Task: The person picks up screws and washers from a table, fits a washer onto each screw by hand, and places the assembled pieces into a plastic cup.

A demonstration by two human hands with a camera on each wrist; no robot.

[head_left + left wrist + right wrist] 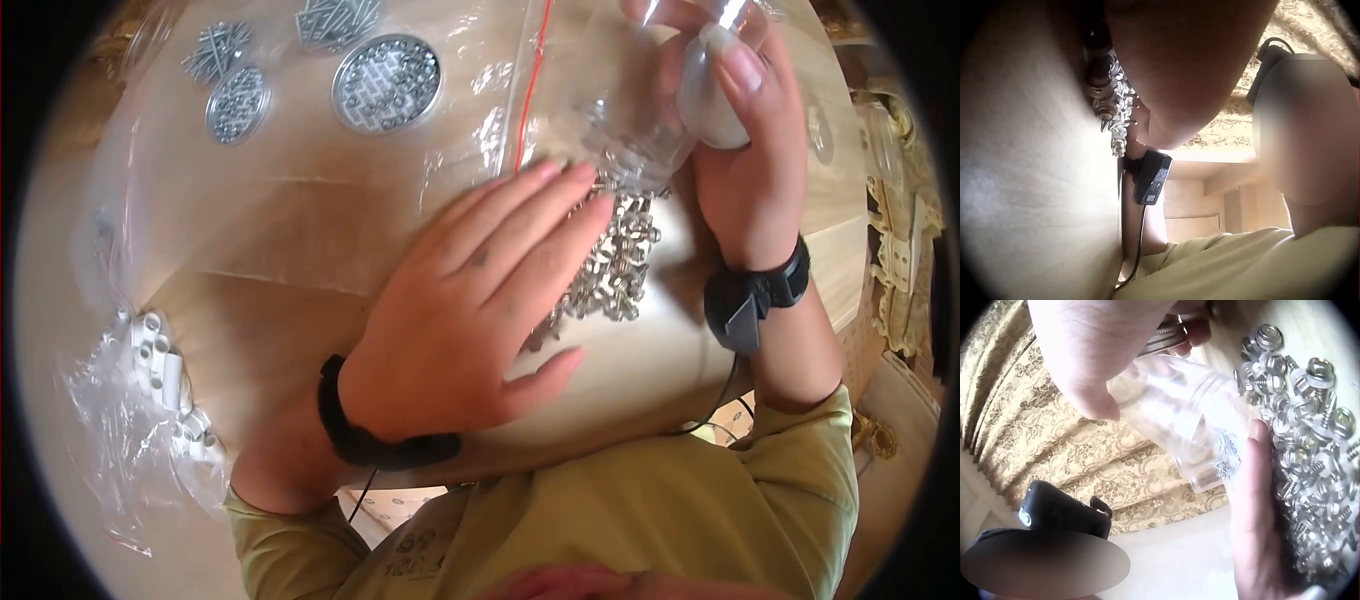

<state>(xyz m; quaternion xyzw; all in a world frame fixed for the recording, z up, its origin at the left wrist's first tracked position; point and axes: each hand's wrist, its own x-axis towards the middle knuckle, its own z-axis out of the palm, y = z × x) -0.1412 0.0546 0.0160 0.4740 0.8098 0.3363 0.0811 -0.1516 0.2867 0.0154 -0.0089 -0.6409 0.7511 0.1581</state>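
Note:
A pile of silver hex-head screws with washers lies on the wooden table, partly hidden by my left hand. That hand is palm down with its fingers stretched out along the pile's left side, fingertips close to the jar's mouth. My right hand grips a clear plastic jar, tilted with its mouth low at the far end of the screws. In the right wrist view, the fingers also hold a silver threaded lid beside the jar. The screws spread out in front of the jar there.
A clear plastic bag with a red seal strip lies across the far table. Two round containers of small metal parts and bunches of nails stand at the far left. White plastic tubes lie in a bag at the left.

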